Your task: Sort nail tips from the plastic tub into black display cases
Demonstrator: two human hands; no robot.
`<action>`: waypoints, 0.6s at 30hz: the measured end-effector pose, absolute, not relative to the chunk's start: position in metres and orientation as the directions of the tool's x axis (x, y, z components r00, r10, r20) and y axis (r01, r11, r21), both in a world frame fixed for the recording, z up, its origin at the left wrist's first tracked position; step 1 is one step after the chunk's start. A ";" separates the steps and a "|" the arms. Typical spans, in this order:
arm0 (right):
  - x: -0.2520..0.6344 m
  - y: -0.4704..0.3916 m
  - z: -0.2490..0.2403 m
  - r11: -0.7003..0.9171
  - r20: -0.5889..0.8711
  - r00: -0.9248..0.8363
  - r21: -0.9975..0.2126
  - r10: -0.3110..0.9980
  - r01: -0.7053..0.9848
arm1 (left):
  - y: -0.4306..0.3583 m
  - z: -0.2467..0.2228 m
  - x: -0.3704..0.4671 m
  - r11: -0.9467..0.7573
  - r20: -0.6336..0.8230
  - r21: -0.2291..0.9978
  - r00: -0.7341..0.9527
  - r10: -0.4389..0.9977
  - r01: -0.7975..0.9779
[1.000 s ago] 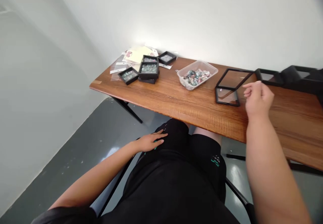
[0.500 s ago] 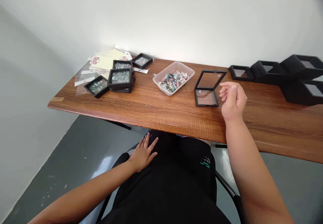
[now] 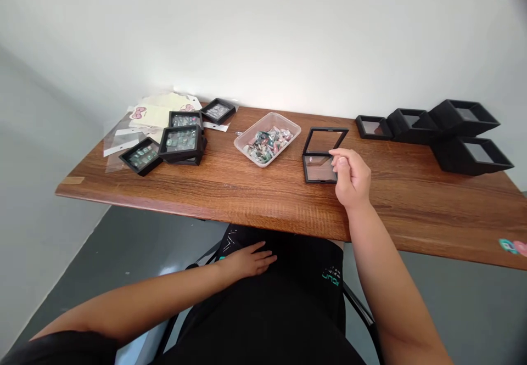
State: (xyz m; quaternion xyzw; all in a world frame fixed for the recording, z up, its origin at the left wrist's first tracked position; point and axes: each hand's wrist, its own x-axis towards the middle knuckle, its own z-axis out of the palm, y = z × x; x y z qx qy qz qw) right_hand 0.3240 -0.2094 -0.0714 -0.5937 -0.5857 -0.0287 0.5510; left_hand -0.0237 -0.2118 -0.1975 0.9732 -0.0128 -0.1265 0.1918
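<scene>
My right hand (image 3: 352, 177) is over the right side of an open black display case (image 3: 319, 181), fingers curled in and thumb bent against them; anything inside the fingers is hidden. The case has its windowed lid tilted up at the back. A tiny pinkish piece (image 3: 310, 159) lies on its clear film near the upper left. To the left stands a clear plastic tub (image 3: 242, 146) with many small wrapped pieces (image 3: 269, 143) in it. My left hand (image 3: 253, 260) rests flat on my lap, fingers stretched out, holding nothing.
Filled black cases (image 3: 181, 139) are stacked on the left beside yellowish cards (image 3: 158, 108) and clear sleeves. Several black cases (image 3: 415, 126) stand along the right back of the wooden table (image 3: 263, 195). Small coloured discs (image 3: 508, 246) lie at the right edge.
My right hand has moved left, from beside the case to over its right side. My left hand has turned and slid across my lap. The view has shifted slightly.
</scene>
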 end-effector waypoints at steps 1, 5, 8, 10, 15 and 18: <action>0.323 -0.210 -0.070 0.297 0.680 0.304 -0.618 0.667 0.728 | -0.206 -0.189 -0.017 -0.919 -0.233 0.395 0.966 -0.109 -0.009; 0.321 -0.213 -0.066 0.318 0.682 0.279 -0.612 0.676 0.724 | -0.187 -0.143 0.012 -0.910 -0.191 0.410 0.970 -0.149 -0.059; 0.320 -0.215 -0.064 0.323 0.673 0.274 -0.621 0.686 0.715 | -0.192 -0.091 0.036 -0.912 -0.139 0.397 0.976 -0.167 -0.099; 0.320 -0.216 -0.064 0.322 0.662 0.277 -0.632 0.696 0.705 | -0.203 -0.044 0.052 -0.886 -0.067 0.410 0.961 -0.267 -0.217; 0.323 -0.217 -0.066 0.299 0.640 0.324 -0.669 0.697 0.680 | -0.220 0.083 0.080 -0.946 0.172 -0.015 0.931 -0.322 -0.324; 0.324 -0.216 -0.067 0.277 0.631 0.350 -0.680 0.693 0.679 | -0.240 0.107 0.092 -0.891 0.060 -0.271 0.918 -0.392 -0.364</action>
